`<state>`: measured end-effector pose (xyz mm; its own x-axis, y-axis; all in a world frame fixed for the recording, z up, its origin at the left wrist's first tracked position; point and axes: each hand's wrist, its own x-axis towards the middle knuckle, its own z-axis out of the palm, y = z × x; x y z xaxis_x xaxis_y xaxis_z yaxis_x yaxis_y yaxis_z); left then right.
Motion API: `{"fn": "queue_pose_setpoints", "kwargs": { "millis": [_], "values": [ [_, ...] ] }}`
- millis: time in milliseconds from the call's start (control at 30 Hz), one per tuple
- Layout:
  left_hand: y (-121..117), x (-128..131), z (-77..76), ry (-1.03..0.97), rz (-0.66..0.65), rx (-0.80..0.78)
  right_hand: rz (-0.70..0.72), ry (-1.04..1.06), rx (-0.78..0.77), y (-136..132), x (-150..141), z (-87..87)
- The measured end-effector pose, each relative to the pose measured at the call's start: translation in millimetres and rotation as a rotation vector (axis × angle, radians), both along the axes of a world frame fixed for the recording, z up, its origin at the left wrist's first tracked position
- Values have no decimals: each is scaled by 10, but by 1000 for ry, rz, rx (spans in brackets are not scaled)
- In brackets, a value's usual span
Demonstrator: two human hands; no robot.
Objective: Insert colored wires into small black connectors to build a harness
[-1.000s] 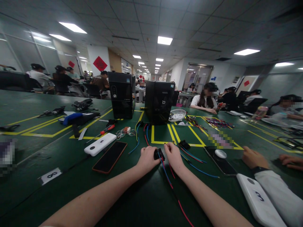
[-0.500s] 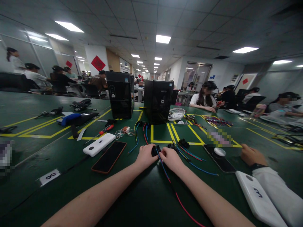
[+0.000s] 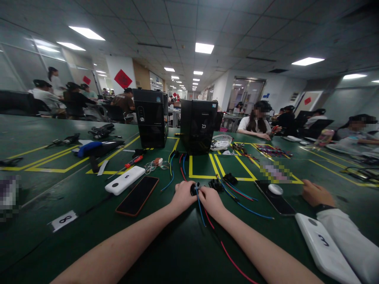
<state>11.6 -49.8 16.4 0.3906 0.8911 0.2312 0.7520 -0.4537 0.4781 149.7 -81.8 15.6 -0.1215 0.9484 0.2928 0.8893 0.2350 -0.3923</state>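
My left hand is closed around a small black connector block, partly hidden by the fingers. Against its right side, my right hand pinches with thumb and forefinger; its fingertips hide most of what they hold. A blue wire hangs from the block toward me, between the two hands. From under my right hand a red wire runs down across the green table toward the lower right. More black connector blocks with blue, red and yellow wires lie just right of my hands.
Two black computer towers stand ahead. To the left lie a phone, a white power bank and a red screwdriver. At right are another phone, a power bank and a co-worker's hand.
The blue and red wires, close together before, have spread apart below my hands; the blue one hangs free. My hands stay nearly in place. A standing person far left has moved right.
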Motion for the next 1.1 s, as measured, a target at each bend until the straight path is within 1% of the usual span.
{"fn": "queue_pose_setpoints", "kwargs": {
  "millis": [467, 533, 633, 700, 800, 933, 1033, 1100],
  "values": [
    [-12, -3, -51, -46, -5, 6, 27, 101, 69, -22, -5, -86],
    [-19, -2, -44, -44, 1, -7, 27, 109, 87, -44, -15, -49],
    [-26, -2, -38, -33, 7, -18, 27, 122, 157, -83, -32, 48],
    [-26, -1, -43, -35, 1, -9, 28, 133, 177, -83, -17, 106],
    [-14, 4, -55, -42, -4, 1, -14, 112, 134, -12, 85, 153],
    [15, 17, -55, -37, 37, 14, -141, -24, 43, 122, 280, 197],
    [30, 18, -52, -58, 47, 69, -208, -113, 59, 128, 319, 255],
    [28, 17, -53, -84, 22, 102, -175, -127, 88, 83, 266, 284]
  ]
}}
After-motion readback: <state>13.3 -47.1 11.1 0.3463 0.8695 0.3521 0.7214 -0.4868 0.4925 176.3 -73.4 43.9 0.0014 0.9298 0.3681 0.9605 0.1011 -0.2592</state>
